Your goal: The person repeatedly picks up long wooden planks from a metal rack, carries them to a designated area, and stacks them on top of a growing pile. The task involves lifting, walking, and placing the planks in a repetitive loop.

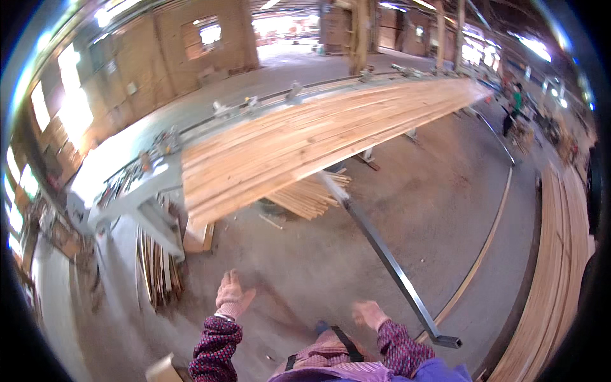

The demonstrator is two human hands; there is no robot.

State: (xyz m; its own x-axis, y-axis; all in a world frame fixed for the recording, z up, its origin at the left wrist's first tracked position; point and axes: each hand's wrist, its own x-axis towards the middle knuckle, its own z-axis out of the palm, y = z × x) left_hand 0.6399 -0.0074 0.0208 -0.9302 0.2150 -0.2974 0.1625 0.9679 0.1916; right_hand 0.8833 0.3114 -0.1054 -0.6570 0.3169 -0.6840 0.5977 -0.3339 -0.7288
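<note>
My left hand (233, 295) is held out over the floor, with nothing in it and its fingers and thumb apart. My right hand (369, 314) is at waist height, blurred by motion; how far its fingers are bent does not show clearly, and no object is visible in it. Nearest to the right hand is a grey square metal bar (388, 254), sticking out toward me from under the workbench. Long wooden boards (318, 137) lie side by side across that bench, beyond both hands and touched by neither.
Thin wood strips (309, 194) are piled under the bench, and more offcuts (156, 270) lean at its left end. Tools (130, 178) lie on the grey bench frame. Stacked long boards (550, 267) run along the right. A person in green (515, 102) is far right.
</note>
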